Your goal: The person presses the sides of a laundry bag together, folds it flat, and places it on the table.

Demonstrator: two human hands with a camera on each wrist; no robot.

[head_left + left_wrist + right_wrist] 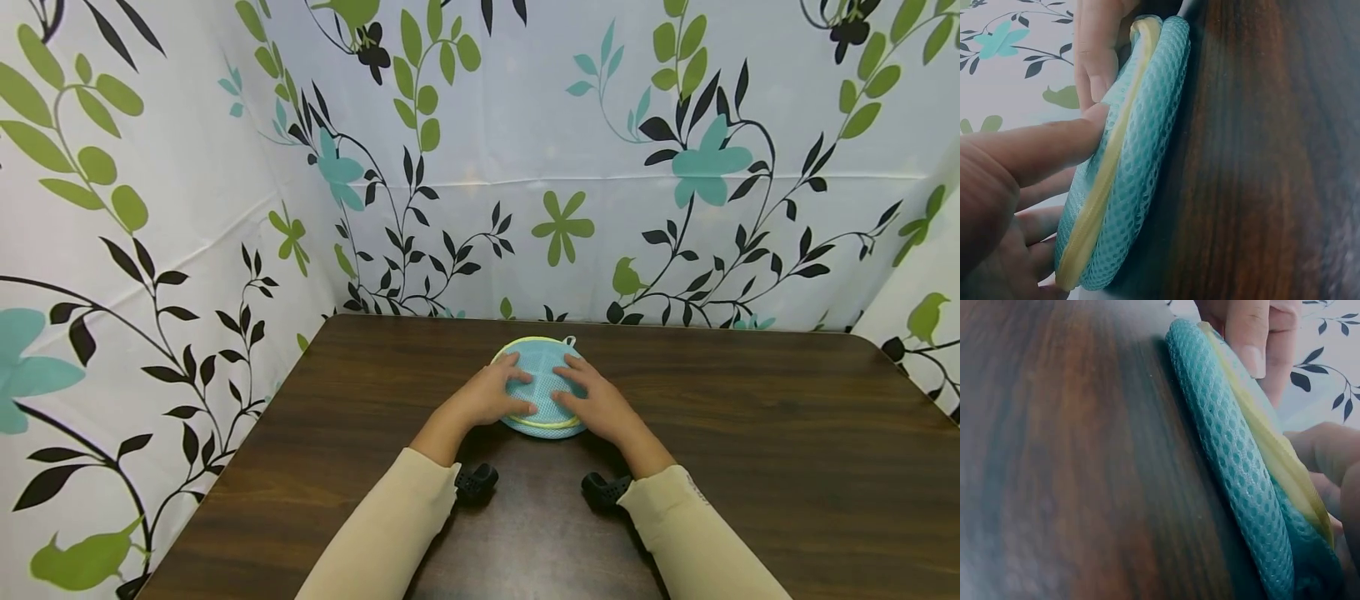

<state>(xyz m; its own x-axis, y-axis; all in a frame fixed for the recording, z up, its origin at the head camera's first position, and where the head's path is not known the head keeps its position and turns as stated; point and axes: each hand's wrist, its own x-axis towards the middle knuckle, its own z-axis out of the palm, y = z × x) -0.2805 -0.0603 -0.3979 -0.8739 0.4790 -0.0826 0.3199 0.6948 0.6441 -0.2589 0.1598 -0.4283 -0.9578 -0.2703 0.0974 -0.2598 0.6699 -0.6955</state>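
A round, flattened turquoise mesh laundry bag (542, 375) with yellow zipper trim lies on the brown wooden table. On its left side rests my left hand (491, 394), fingers spread over the top and thumb toward the near side. My right hand (600, 404) mirrors it on the right, with fingertips on the upper face. The left wrist view shows the yellow zipper (1107, 181) running along the bag's edge, and the thumb touching the mesh just above it. In the right wrist view, the thick mesh side (1235, 462) sits low against the tabletop.
A small pale loop (570, 341) sticks up at the bag's far edge. Black wrist devices (477, 483) show at both cuffs. Behind the wooden table (750, 433) hangs a white curtain (510, 108) with leaf and flower prints, which also covers the sides.
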